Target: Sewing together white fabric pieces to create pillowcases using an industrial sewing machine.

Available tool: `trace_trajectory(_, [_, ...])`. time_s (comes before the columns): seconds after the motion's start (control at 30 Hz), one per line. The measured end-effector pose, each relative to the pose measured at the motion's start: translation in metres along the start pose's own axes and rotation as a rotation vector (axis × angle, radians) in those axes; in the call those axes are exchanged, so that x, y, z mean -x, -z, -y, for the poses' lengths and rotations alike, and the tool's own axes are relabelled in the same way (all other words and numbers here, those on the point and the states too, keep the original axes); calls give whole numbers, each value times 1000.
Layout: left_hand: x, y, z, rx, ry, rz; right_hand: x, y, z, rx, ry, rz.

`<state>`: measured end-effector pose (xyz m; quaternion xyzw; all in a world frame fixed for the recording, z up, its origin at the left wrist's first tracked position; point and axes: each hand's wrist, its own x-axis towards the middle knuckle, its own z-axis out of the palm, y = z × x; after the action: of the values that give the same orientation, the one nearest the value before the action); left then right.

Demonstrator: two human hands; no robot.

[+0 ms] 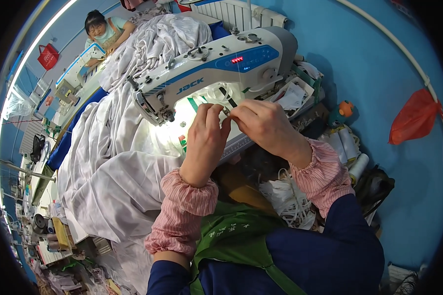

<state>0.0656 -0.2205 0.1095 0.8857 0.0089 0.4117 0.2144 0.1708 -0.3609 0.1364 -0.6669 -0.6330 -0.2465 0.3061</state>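
My left hand [207,135] and my right hand [266,123] meet in front of the sewing machine [209,73], fingertips pinched close together. A small, partly metallic-looking piece shows between them, mostly covered by my fingers, so its kind cannot be made out. Just behind the fingertips is a narrow dark strip [223,92]; whether my fingers touch it is unclear. The machine's lamp lights the white bed below the needle area. Pale, shiny fabric [108,132] lies in heavy folds left of the needle end and hangs over the table's front.
Right of the machine is a box of papers [296,93], with thread cones [348,142] lower down. White strips [293,201] are piled below my right forearm. A red bag [415,116] hangs by the blue wall. At the far left, another person [106,32] sits at a second sewing machine [76,71].
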Motion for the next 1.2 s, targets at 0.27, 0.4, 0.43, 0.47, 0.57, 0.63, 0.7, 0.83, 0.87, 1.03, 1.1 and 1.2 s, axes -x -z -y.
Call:
trace_trajectory(0.27, [-14,8,-6,171,85,50,-16,-6,-30,-118,-22,-21])
trace_trajectory(0.4, [-29,2,-4,183,45,129,-34,6,-38,-35,30,-5])
trace_trajectory(0.43, [-34,0,-2,113,16,144,-36,10,-37,39,53,-8])
trace_trajectory(0.47, [-40,-2,1,119,11,136,-38,12,-35,114,79,-13])
trace_trajectory(0.57, [-55,-1,10,61,12,112,-34,17,-30,106,90,-60])
trace_trajectory(0.63, [-61,2,13,125,13,73,-31,17,-31,71,63,-69])
trace_trajectory(0.7, [-65,5,13,180,36,62,-28,16,-34,34,34,-81])
trace_trajectory(0.83, [-66,9,8,279,115,138,-33,15,-47,-10,-5,-40])
trace_trajectory(0.87, [-66,9,7,273,136,151,-36,16,-50,-5,-22,-20])
trace_trajectory(1.03, [-67,6,6,373,137,192,-47,22,-56,-113,-19,-21])
trace_trajectory(1.1, [-66,3,7,315,122,178,-46,22,-53,-187,-68,-1])
trace_trajectory(1.2, [-65,-2,7,219,55,130,-41,20,-47,-346,-177,-23])
